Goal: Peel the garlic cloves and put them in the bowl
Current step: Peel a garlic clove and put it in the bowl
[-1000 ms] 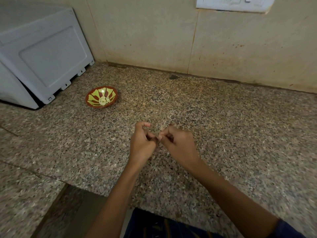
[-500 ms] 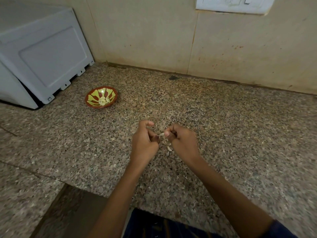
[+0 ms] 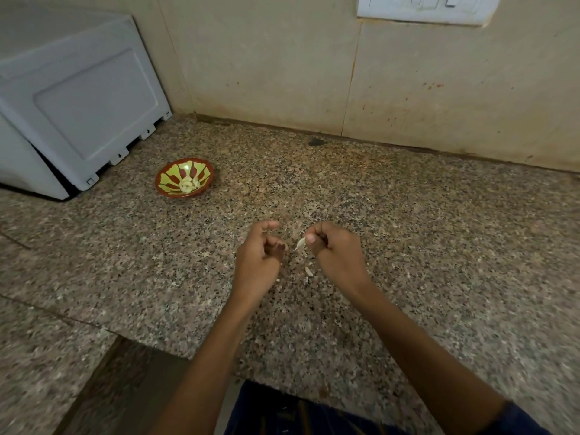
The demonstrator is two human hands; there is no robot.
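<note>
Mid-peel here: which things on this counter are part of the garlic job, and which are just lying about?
Job: garlic clove pinched in right hand; left hand; bowl holding peeled cloves; peel scraps.

Lying about: white appliance; wall switch plate.

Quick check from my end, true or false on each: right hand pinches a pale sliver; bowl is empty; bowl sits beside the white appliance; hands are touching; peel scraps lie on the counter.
1. The right hand pinches a pale sliver. True.
2. The bowl is empty. False: pale peeled cloves lie in it.
3. The bowl sits beside the white appliance. True.
4. The hands are touching. False: the left hand is apart from the right.
5. Peel scraps lie on the counter. True.
</note>
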